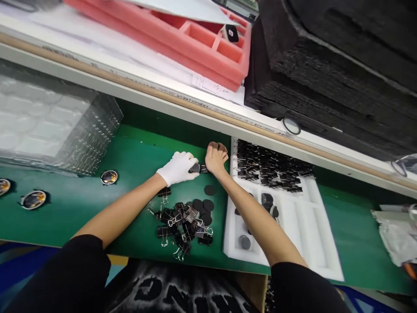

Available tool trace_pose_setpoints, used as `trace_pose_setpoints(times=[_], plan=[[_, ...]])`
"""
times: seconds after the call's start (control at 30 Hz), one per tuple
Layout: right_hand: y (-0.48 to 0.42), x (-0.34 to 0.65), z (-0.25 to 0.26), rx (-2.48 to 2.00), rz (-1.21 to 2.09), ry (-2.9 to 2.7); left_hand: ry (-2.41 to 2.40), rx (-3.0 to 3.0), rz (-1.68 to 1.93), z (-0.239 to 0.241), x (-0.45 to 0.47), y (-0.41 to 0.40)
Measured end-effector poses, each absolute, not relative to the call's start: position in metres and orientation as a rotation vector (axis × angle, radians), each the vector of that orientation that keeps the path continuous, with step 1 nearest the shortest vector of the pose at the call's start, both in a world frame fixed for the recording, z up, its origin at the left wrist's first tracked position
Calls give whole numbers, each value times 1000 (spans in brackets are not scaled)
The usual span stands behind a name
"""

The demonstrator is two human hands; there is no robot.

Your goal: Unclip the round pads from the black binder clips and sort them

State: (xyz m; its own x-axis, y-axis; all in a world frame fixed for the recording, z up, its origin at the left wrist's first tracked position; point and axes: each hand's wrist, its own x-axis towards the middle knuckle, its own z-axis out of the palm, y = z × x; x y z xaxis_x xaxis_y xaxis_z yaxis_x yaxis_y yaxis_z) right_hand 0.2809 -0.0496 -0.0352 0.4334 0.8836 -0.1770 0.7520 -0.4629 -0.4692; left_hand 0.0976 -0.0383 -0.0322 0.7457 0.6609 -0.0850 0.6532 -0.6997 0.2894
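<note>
Factory floor, small-parts assembly and packing station. Long green bench runs under pale rail, laid out like production line. Parts kept in bulk: loose heap of black binder clips, more of same packed in white foam tray, scatter of black discs, round glossy parts set out in row. Packing stock all round: stack of clear blister trays, pink foam tray, black foam slabs. Left hand in white work glove
</note>
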Motion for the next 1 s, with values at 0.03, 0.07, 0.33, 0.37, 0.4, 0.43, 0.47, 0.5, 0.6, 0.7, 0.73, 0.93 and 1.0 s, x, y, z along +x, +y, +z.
trace_pose_setpoints(times=[0.03, 0.07, 0.33, 0.37, 0.4, 0.43, 0.47, 0.5, 0.6, 0.7, 0.73, 0.93, 1.0], plan=[[-49, 282, -36, -2372, 588, -1388, 1016, 2634, 34, -32, 99, -39], [-49, 282, -37, -2374, 590, -1377, 1016, 2621, 32, -32, 101, -39], [-52, 285, -40, -2388, 597, -1366, 958, 2630, 68, -36, 112, -41], [-53, 284, -39, -2399, 587, -1374, 957, 2637, 65, -36, 112, -41], [-52, 283, -39, -2402, 577, -1388, 957, 2642, 65, -36, 113, -41], [-52, 282, -38, -2397, 566, -1402, 959, 2646, 67, -35, 112, -40], [-51, 281, -36, -2386, 562, -1410, 961, 2649, 69, -34, 112, -40], [-50, 279, -34, -2374, 560, -1403, 962, 2651, 70, -33, 112, -41], [-55, 272, -19, -2321, 497, -1329, 1032, 2648, 85, -27, 109, -44], [-78, 260, 7, -2133, 346, -1482, 1371, 2563, 130, -22, 95, -50], [-90, 254, 15, -2021, 349, -1654, 1483, 2521, 144, -21, 88, -51], [-145, 203, 37, -1474, 774, -2672, 1271, 2667, 358, -21, 42, -36], [-145, 196, 35, -1497, 781, -2761, 1114, 2735, 276, -24, 37, -29]])
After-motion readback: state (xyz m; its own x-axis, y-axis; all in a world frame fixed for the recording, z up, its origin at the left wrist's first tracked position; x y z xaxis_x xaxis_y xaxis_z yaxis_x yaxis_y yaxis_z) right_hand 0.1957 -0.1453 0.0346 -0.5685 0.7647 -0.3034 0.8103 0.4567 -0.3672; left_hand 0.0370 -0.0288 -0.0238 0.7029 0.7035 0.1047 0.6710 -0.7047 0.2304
